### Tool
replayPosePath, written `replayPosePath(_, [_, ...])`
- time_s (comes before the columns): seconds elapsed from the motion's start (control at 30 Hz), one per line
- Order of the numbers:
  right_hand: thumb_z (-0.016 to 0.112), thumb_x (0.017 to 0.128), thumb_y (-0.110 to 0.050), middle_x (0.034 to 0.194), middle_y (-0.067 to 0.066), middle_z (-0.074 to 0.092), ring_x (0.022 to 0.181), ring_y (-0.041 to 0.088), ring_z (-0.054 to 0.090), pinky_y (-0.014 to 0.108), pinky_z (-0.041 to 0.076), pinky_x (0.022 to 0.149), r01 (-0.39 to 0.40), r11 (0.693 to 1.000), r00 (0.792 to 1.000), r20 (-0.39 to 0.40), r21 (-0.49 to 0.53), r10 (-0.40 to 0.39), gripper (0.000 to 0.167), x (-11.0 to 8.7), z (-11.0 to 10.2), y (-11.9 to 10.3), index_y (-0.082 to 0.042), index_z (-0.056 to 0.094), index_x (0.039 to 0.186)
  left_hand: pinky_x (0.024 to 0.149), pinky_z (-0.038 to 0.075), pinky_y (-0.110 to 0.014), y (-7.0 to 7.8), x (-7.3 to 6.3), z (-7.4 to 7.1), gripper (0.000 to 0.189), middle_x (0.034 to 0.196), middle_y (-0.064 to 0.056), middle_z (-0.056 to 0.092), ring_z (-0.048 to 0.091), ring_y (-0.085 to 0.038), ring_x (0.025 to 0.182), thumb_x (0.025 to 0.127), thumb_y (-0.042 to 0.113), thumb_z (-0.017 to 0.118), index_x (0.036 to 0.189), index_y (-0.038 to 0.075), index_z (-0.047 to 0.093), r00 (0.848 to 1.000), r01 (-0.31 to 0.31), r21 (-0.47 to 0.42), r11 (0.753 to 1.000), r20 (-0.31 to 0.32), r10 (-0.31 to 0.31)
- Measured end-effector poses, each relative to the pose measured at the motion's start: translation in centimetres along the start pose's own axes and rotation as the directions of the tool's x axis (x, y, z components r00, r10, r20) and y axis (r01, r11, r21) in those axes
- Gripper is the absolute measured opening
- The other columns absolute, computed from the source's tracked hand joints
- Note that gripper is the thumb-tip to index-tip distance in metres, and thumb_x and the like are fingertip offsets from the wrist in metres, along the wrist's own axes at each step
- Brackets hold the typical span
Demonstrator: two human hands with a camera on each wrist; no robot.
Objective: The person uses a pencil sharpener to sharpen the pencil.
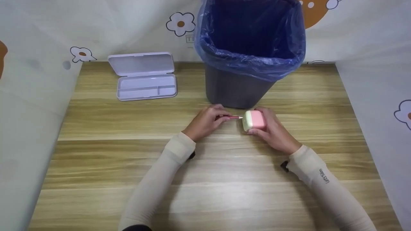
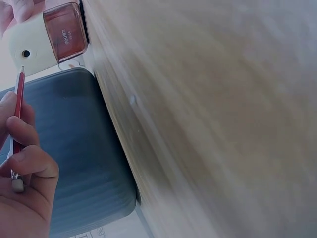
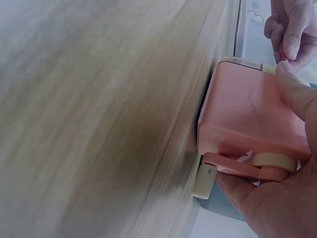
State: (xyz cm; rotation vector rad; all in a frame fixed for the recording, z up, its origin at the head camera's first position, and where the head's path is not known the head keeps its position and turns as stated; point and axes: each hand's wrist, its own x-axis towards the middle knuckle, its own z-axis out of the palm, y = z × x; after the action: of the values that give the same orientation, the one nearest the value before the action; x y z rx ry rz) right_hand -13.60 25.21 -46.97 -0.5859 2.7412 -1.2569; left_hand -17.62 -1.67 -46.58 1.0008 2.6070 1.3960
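Note:
My left hand (image 1: 208, 120) pinches a red pencil (image 2: 19, 101) with a white eraser end, its sharpened tip pointing at the sharpener. In the left wrist view that tip is right by the small round hole in the sharpener's cream face. A pink and cream crank pencil sharpener (image 1: 255, 120) is gripped by my right hand (image 1: 274, 131), thumb on one side and fingers on the other. The right wrist view shows its crank handle (image 3: 233, 167) at the back and the thumb along its body. A clear reddish shavings drawer (image 2: 67, 33) shows on the sharpener in the left wrist view.
A dark bin (image 1: 237, 86) lined with a blue bag (image 1: 250, 64) stands just behind both hands. At the back left, a pale lavender pencil case (image 1: 146, 85) lies with its lid up. Patterned cloth walls (image 1: 135, 29) border the wooden table (image 1: 128, 160).

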Motion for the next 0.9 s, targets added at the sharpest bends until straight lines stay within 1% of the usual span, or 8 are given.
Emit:
replayPosePath(0.27, [0.078,0.086,-0.026,0.13,0.016,0.045,0.109,0.026,0.047,0.042,0.038,0.092,-0.013,1.0,1.0,0.001,0.012,0.013,0.071,0.05,-0.01,-0.09,-0.002,0.04,0.141,0.074,0.047,-0.027,0.16,0.24,0.09,0.016,0.092,-0.004,0.067,0.057,-0.012,0.081,0.094,0.011,0.069,0.106,0.005,0.077,1.0,0.012,-0.008,1.0,0.008,-0.012])
replayPosePath(0.53, [0.078,0.086,-0.026,0.13,0.015,0.046,0.11,0.025,0.047,0.042,0.038,0.093,0.011,1.0,1.0,-0.006,-0.014,-0.011,0.07,0.03,-0.07,-0.04,-0.003,0.041,0.14,0.074,0.047,-0.026,0.06,0.13,0.03,0.015,0.091,-0.003,0.067,0.057,-0.012,0.08,0.093,0.01,0.07,0.105,0.006,0.078,1.0,-0.01,-0.008,1.0,0.0,0.01])
replayPosePath(0.73, [0.078,0.086,-0.027,0.131,0.016,0.045,0.111,0.027,0.047,0.043,0.039,0.093,-0.005,1.0,1.0,-0.004,-0.015,0.005,0.072,-0.05,-0.06,-0.09,-0.002,0.04,0.141,0.073,0.047,-0.027,0.21,0.15,0.33,0.014,0.091,-0.003,0.067,0.056,-0.013,0.078,0.092,0.01,0.071,0.103,0.006,0.078,1.0,-0.025,-0.023,0.999,0.007,0.025])
replayPosePath(0.9, [0.078,0.086,-0.028,0.131,0.016,0.045,0.11,0.027,0.047,0.043,0.039,0.093,-0.02,1.0,1.0,0.006,-0.005,0.02,0.072,-0.07,0.03,-0.09,-0.003,0.04,0.141,0.073,0.047,-0.027,0.3,0.23,0.62,0.015,0.095,-0.004,0.068,0.056,-0.013,0.079,0.093,0.011,0.071,0.105,0.006,0.078,0.999,-0.029,-0.009,1.0,0.023,0.029])
